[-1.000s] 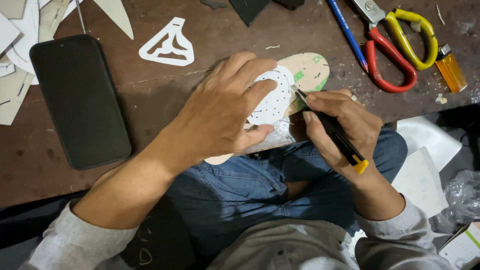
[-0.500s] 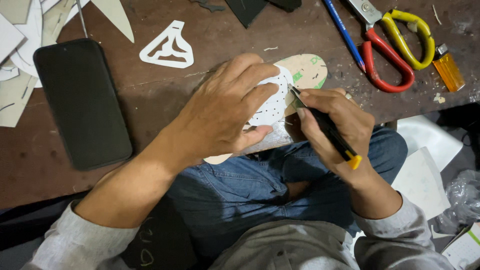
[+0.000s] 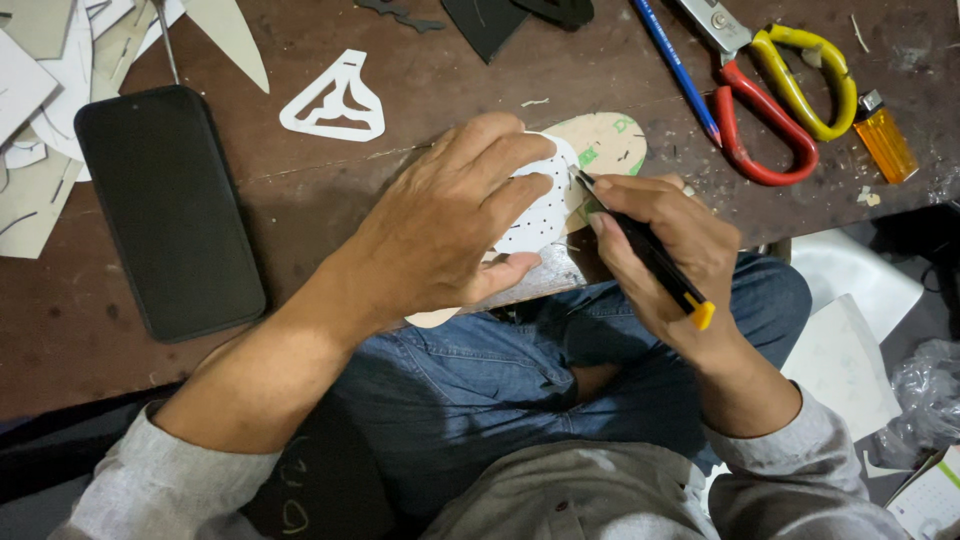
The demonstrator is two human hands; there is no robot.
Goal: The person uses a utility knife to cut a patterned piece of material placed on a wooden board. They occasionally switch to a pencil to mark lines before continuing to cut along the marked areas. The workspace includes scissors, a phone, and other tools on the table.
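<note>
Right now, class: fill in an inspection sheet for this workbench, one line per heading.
Surface: brown wooden table, scuffed.
Job's things: white dotted template on tan insole; black knife.
Clutter: phone, scissors, blue pencil, orange lighter, white cutout, paper scraps.
Hands: left hand presses template; right hand grips knife.
Cables: nothing seen.
Surroundings: white sheets beside the knees.

left hand (image 3: 455, 225): flat, fingers spread, pressing down | right hand (image 3: 665, 250): closed pen-style grip
</note>
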